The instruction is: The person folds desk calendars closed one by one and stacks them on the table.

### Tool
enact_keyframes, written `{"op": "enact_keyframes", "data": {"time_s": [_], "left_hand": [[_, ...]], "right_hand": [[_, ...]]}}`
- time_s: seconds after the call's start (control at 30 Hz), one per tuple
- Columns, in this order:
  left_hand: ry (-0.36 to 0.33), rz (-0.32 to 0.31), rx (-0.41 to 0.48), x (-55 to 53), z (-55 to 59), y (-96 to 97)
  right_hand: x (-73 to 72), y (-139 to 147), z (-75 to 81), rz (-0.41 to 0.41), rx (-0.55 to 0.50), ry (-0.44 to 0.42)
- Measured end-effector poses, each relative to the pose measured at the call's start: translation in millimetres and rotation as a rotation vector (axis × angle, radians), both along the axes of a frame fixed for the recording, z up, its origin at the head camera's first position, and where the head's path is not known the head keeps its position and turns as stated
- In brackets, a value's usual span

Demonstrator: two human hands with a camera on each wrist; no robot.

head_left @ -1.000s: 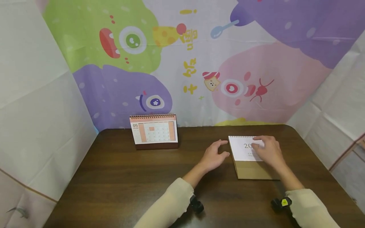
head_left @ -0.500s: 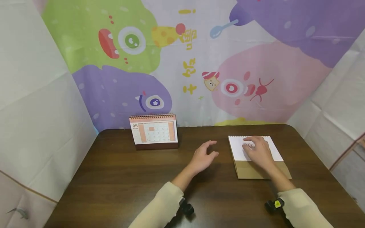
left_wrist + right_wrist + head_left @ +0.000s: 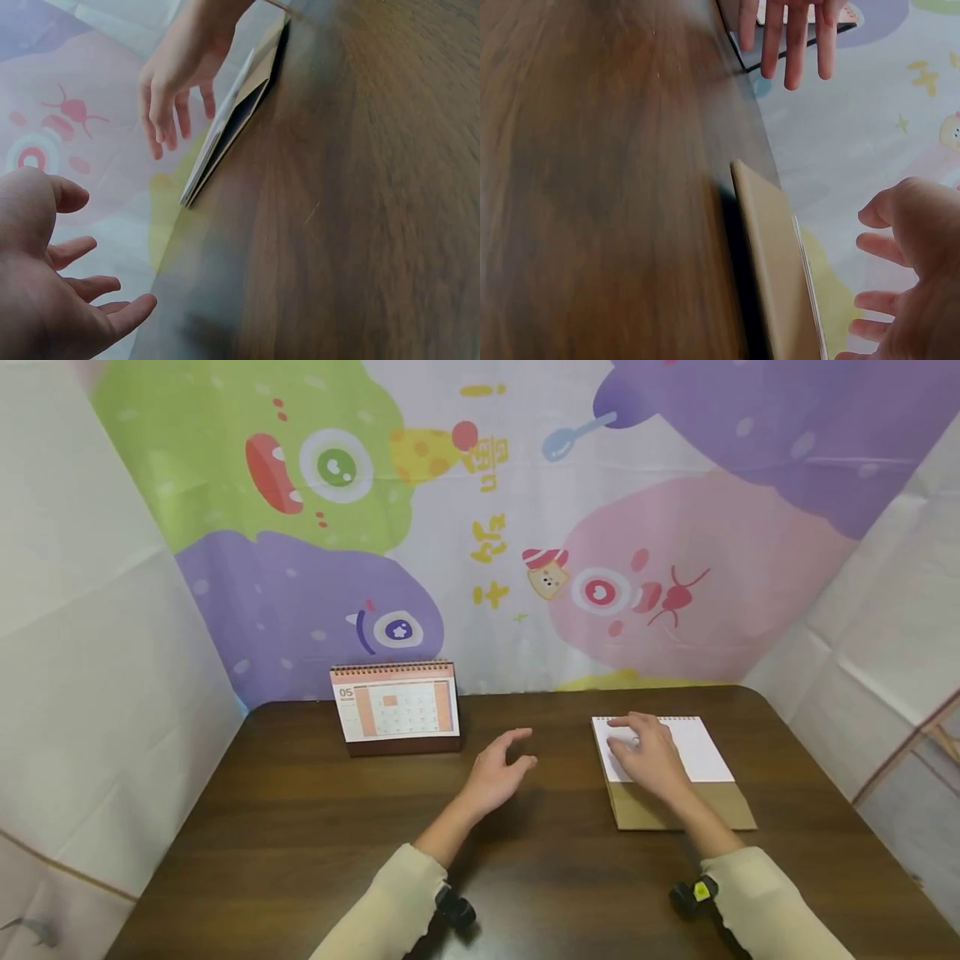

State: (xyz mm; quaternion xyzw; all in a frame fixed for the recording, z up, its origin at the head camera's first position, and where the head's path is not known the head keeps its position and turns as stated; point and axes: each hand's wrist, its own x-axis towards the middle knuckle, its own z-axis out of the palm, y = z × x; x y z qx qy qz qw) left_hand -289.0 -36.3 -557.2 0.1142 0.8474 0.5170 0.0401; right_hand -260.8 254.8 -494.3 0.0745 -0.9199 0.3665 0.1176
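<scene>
The right hand [image 3: 651, 758] hovers over the flat white spiral-bound desk calendar with a brown card base [image 3: 693, 752], fingers spread and relaxed, gripping nothing; whether the fingertips touch the page is unclear. That calendar lies on the right of the dark wooden bench [image 3: 300, 827]. The left hand [image 3: 497, 774] hangs open above the bench just left of it, apart from everything. To lift the calendar cleanly, both hands would best take its opposite edges evenly. Far left stands an orange-and-white desk calendar [image 3: 395, 707].
</scene>
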Motion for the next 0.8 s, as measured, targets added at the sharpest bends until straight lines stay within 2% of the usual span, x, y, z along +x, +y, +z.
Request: {"op": "enact_keyframes", "data": {"time_s": [0.2,0.3,0.53,0.8], "left_hand": [[0.018,0.029,0.009,-4.7,-5.1,-17.5],[0.026,0.053,0.024,-3.8,-4.9,-24.5],[0.080,0.085,0.047,0.6,-6.1,-37.2],[0.064,0.123,0.065,5.2,-6.5,-52.0]], "right_hand": [[-34.1,0,-44.2,0.016,0.042,0.085],[-43.0,-1,-53.6,0.036,0.052,0.074],[-47.0,-10,-55.9,0.057,0.048,0.064],[-49.2,-21,-54.7,0.066,0.065,0.053]]}}
